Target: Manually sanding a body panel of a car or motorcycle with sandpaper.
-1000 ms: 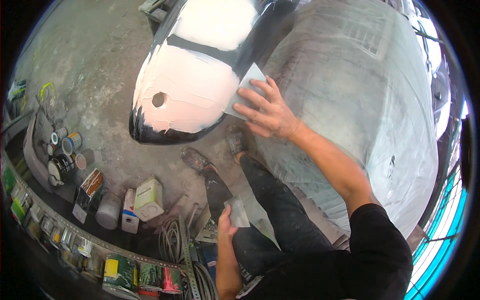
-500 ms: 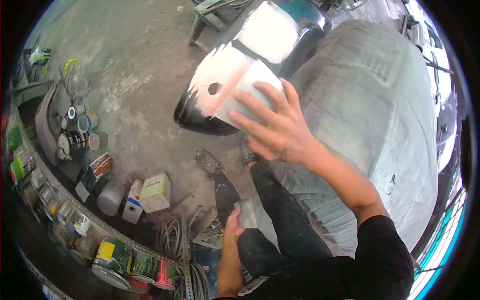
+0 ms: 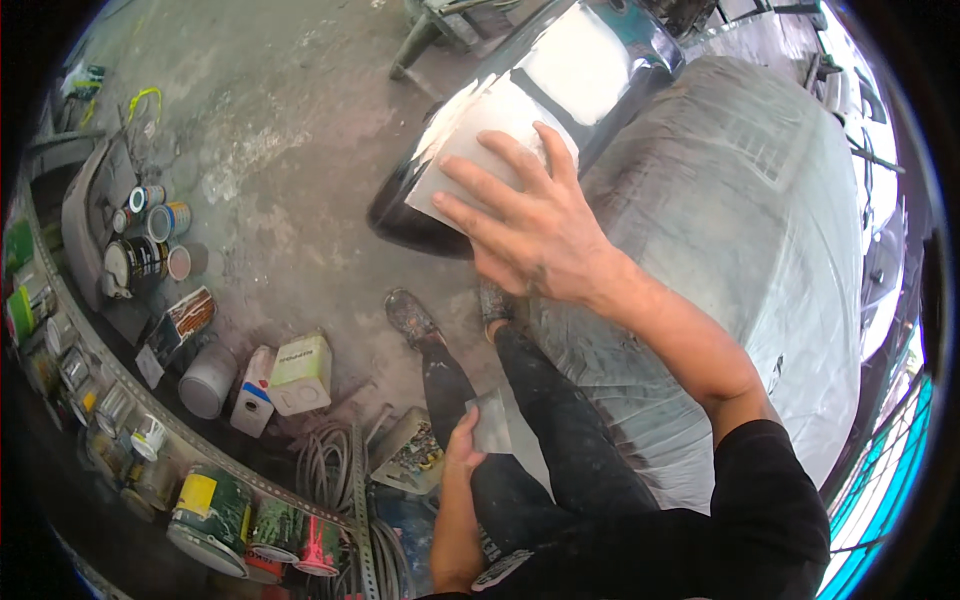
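Note:
My right hand (image 3: 525, 210) grips a thin, pale flat spreader (image 3: 465, 150) with fingers spread over it, laid on the filler-coated near end of a glossy black vehicle panel (image 3: 405, 210). It hides much of that coating. Farther along the panel shows a white filler patch (image 3: 575, 65). Low in the view, at leg level, my left hand (image 3: 463, 440) holds a flat grey plate (image 3: 490, 420) by its edge, thumb on top.
A plastic-draped bulky shape (image 3: 720, 230) fills the right. A stool (image 3: 425, 35) stands behind the panel on the concrete floor (image 3: 260, 120). At left lie paint cans (image 3: 135, 265), jerry cans (image 3: 300, 375), a perforated metal shelf (image 3: 260, 490) and coiled hose (image 3: 325, 460).
My right hand and spreader have moved from the panel's right edge left across the lower filler patch, covering it and its hole. The panel sits farther right in view. The left hand stays low.

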A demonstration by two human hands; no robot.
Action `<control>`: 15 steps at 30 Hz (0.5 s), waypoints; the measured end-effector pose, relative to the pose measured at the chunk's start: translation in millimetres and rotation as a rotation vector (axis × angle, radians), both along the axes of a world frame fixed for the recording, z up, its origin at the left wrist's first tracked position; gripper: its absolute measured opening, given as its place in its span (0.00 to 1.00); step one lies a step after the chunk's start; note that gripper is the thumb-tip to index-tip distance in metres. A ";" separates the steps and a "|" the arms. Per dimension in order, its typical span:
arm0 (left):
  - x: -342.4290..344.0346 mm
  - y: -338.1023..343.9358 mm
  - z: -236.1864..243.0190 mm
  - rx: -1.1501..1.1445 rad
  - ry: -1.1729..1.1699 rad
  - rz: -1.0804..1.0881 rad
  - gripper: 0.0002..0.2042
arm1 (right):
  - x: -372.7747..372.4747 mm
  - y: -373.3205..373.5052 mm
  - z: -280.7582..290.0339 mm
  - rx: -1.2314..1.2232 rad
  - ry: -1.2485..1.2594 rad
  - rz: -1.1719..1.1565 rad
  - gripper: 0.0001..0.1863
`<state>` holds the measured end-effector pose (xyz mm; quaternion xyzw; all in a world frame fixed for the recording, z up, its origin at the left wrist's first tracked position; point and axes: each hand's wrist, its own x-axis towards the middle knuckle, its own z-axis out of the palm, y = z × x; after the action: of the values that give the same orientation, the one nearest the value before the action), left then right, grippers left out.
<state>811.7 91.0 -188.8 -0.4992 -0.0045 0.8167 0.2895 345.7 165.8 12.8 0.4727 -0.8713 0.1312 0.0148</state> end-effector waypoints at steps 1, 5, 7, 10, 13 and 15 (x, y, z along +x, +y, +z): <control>-1.1 -0.2 0.9 0.002 -0.001 -0.001 0.24 | -0.2 0.1 -0.5 0.002 -0.001 -0.001 0.30; -1.8 -2.8 2.1 -0.008 0.009 -0.012 0.23 | 0.9 -1.1 -2.8 0.004 0.000 -0.006 0.30; -1.4 -4.4 2.2 -0.006 0.004 -0.009 0.22 | 2.5 -0.1 -4.6 0.002 0.004 -0.012 0.30; -3.2 -5.1 4.4 -0.014 -0.013 -0.019 0.22 | 5.9 6.1 -9.7 0.002 0.011 -0.017 0.31; -5.4 -4.8 5.9 -0.024 -0.028 -0.045 0.22 | 12.3 17.3 -14.6 -0.008 0.001 -0.027 0.30; -4.8 -4.7 5.6 -0.025 -0.030 -0.040 0.22 | 17.5 25.0 -18.4 -0.024 0.005 -0.042 0.31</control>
<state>806.8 86.2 -183.2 -0.5149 0.0111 0.8031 0.2996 363.3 190.9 -5.6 0.4543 -0.8794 0.1400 0.0255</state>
